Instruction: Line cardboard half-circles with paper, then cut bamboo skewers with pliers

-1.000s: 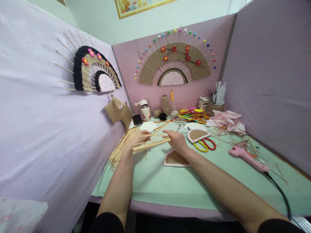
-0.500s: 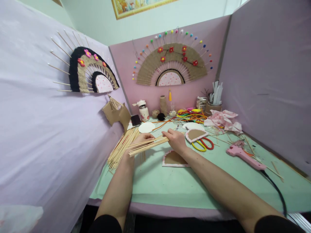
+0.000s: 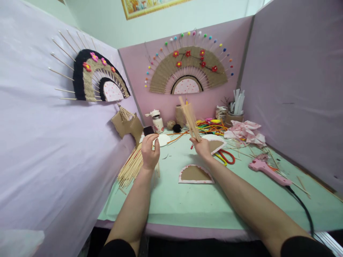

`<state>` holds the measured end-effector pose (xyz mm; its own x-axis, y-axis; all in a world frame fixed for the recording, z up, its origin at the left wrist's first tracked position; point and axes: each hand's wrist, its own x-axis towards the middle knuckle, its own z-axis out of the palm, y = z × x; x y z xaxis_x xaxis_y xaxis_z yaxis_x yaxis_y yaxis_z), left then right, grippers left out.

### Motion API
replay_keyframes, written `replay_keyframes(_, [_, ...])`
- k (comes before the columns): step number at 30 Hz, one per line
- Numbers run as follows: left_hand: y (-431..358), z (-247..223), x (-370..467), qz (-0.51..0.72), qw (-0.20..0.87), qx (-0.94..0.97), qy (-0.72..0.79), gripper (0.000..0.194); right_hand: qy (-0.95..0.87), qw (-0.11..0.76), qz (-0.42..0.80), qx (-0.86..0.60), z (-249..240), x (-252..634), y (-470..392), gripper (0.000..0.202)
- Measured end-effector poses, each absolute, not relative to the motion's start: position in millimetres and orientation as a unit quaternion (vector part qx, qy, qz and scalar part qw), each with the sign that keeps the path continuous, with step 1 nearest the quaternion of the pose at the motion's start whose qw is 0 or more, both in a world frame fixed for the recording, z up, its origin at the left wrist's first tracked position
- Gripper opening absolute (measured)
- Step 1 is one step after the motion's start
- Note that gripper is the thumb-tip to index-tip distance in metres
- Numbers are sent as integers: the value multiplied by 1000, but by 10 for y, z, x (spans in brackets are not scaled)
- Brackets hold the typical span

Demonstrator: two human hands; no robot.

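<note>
My right hand [image 3: 201,148] grips a bundle of thin bamboo sticks [image 3: 190,119] by its lower end. The bundle stands nearly upright, leaning left at the top, and is blurred by motion. To its left, my left hand [image 3: 150,151] is raised with the fingers curled in, and no stick shows in it. Beside and below that hand lies a large pile of bamboo sticks [image 3: 131,167]. A half-round cardboard piece [image 3: 196,174] with a pink-and-white fabric rim rests on the table between my forearms. A second such piece [image 3: 215,145] lies partly behind my right hand.
Scissors [image 3: 227,157] with red and yellow handles lie right of my right hand. Farther right is a pink glue gun [image 3: 270,172] with its cord. Bright craft stems [image 3: 211,125], a white bottle [image 3: 158,123] and crumpled fabric [image 3: 245,130] stand or lie at the back. Decorated fans hang on the partitions.
The bundle of sticks has swung from lying level between both hands to nearly upright in my right hand. My left hand has come off the bundle and curled up.
</note>
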<state>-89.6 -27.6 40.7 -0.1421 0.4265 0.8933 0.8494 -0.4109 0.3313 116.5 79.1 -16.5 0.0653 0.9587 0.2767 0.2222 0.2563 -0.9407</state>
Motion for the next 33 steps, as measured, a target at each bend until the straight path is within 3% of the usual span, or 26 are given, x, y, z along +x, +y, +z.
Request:
replay_keyframes(3, [-246, 380, -881, -564, 132, -615, -535, 24, -558, 553, 435, -440, -89, 1133, 758, 31])
replay_keyframes(8, [-186, 316, -775, -562, -1, -636, -529, 29, -589, 505, 537, -330, -47, 1032, 568, 34])
replay_keyframes(14, [-164, 266, -758, -539, -48, -647, -538, 27, -581, 527, 564, -256, -66, 990, 526, 39])
replay_keyframes(23, [-77, 164, -752, -527, -193, -636, -530, 30, -584, 517, 561, -276, -69, 983, 541, 33])
replay_keyframes(27, [-119, 97, -586, -455, -203, -696, -517, 32, -602, 489, 560, -292, -90, 977, 526, 47])
replay_keyframes(33, [-100, 34, -661, -322, -121, -748, -567, 34, -635, 457, 522, -340, -154, 996, 547, 53])
